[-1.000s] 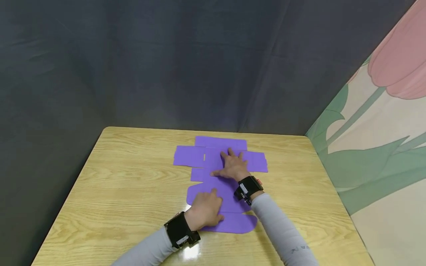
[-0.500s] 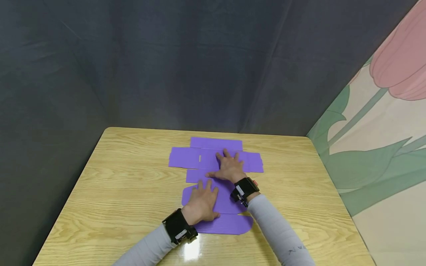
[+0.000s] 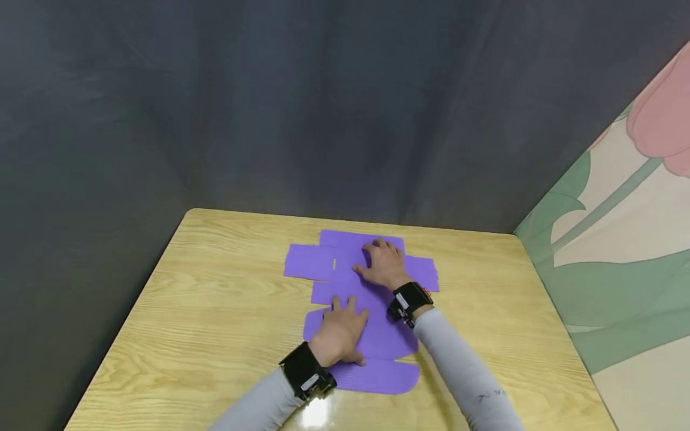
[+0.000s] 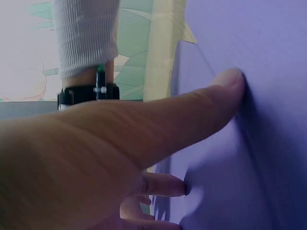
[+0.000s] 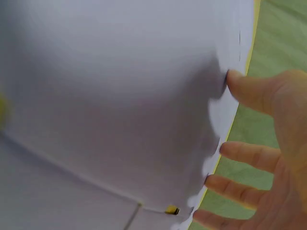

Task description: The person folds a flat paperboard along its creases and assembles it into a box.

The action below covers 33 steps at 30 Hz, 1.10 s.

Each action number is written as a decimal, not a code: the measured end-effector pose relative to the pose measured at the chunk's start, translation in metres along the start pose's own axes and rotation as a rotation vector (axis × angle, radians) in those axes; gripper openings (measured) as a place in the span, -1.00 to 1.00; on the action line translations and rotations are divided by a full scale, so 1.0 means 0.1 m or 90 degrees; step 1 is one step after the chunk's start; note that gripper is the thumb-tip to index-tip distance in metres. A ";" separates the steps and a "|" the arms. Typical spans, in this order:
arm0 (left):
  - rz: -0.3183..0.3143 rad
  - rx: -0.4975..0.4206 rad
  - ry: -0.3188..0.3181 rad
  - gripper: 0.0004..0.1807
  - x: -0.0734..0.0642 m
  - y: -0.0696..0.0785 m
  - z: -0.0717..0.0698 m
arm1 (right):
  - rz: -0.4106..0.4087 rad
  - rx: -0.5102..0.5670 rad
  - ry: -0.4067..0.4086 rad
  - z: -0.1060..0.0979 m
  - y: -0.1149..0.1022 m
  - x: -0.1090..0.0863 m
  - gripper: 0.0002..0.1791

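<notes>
A flat, unfolded purple cardboard box [image 3: 380, 377] lies on the wooden table, with its creases, side flaps and a small slot showing in the head view. On its near panel rests my left hand [image 3: 341, 332], fingers spread. The left wrist view shows the thumb [image 4: 192, 108] touching the purple surface beside a crease. Farther up, my right hand [image 3: 385, 264] touches the panel near the far flap, its fingertips at about the far crease. In the right wrist view the fingers [image 5: 249, 155] reach onto the sheet, which looks pale there. Neither hand grips anything.
The light wooden table [image 3: 215, 311] extends on both sides of the sheet. A dark curtain [image 3: 323, 120] hangs behind its far edge. To the right is a cloth with a tulip print [image 3: 636, 239]. Both wrists wear black bands [image 3: 306, 370].
My left hand's fingers have spread out on the near panel, after being mostly folded a second ago. The right hand has slid slightly toward the far flap. The head view has shifted a little.
</notes>
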State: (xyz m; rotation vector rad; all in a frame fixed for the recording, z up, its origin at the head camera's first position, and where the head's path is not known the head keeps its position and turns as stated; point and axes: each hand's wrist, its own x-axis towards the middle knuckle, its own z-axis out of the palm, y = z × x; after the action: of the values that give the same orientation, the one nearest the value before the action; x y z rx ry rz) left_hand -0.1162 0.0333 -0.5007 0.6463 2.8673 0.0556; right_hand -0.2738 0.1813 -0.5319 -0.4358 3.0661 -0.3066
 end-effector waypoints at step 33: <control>0.009 0.074 0.016 0.14 0.07 0.29 0.11 | 0.003 0.196 -0.011 -0.12 0.71 0.47 -0.72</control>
State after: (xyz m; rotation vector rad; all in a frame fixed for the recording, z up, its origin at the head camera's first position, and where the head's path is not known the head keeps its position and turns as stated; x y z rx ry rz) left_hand -0.1078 0.0627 -0.5106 0.6920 2.9075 -0.1025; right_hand -0.3392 0.2374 -0.5346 -0.4123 2.9273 -0.7557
